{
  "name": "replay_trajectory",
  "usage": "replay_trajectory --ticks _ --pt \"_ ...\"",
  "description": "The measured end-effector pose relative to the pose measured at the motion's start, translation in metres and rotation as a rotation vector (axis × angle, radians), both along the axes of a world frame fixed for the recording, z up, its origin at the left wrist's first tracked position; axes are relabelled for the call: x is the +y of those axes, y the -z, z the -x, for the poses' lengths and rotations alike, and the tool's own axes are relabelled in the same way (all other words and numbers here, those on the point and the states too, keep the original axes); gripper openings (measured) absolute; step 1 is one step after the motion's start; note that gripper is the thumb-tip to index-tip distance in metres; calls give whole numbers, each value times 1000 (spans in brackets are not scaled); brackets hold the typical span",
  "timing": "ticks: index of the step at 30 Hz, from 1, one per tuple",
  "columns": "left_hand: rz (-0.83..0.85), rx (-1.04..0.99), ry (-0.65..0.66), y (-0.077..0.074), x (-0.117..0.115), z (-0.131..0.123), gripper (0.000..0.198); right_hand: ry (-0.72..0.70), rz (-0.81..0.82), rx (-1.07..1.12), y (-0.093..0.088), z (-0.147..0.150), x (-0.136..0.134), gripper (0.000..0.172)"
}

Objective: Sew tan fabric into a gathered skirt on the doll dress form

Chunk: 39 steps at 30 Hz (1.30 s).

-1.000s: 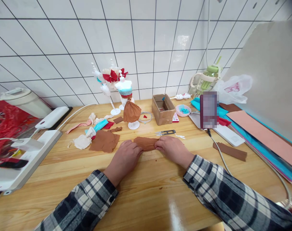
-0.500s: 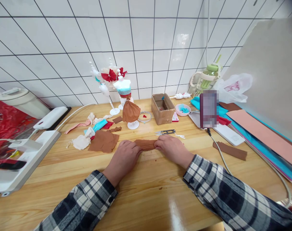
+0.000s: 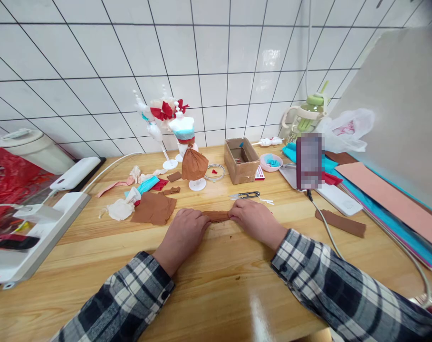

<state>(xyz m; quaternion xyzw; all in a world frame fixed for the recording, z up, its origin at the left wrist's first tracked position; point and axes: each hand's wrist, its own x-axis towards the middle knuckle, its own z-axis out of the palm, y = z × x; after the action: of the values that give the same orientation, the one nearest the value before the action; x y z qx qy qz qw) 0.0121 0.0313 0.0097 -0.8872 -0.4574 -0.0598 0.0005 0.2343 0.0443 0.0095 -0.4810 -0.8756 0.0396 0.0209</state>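
Left hand (image 3: 186, 233) and right hand (image 3: 255, 219) clamped on brown strip (image 3: 218, 216) at opposite ends; snips (image 3: 250, 195) just beyond right hand.

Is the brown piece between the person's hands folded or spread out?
Folded up: the brown piece shows as a narrow, creased band between left hand and right hand.

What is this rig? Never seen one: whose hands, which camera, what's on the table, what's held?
There's no robot: a person works bare-handed, seen from one head-worn camera looking forward and down. The left hand and right hand hold opposite ends of a crinkled brown strip at the wooden table. Beyond it are thread snips, an open cardboard box and a miniature dress form with a brown skirt. Loose scraps lie to the left.
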Motion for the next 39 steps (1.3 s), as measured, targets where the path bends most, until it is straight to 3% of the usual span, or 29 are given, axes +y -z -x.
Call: replay_trajectory --ticks 12,25,29,33,39 --pt "2 -3 2 0 1 1 23 80 93 104 -2 -6 0 18" --pt "41 -29 -19 -4 5 1 24 70 98 87 0 -10 3 11" --pt "-105 -57 -13 -7 -2 0 27 45 -19 -14 -5 -1 -4 13" --pt "-199 -154 12 -11 -17 -9 45 21 -95 -48 -13 13 -19 15" --pt "-260 -174 -49 -11 -23 -19 21 -58 -129 -21 -17 24 -32 19"
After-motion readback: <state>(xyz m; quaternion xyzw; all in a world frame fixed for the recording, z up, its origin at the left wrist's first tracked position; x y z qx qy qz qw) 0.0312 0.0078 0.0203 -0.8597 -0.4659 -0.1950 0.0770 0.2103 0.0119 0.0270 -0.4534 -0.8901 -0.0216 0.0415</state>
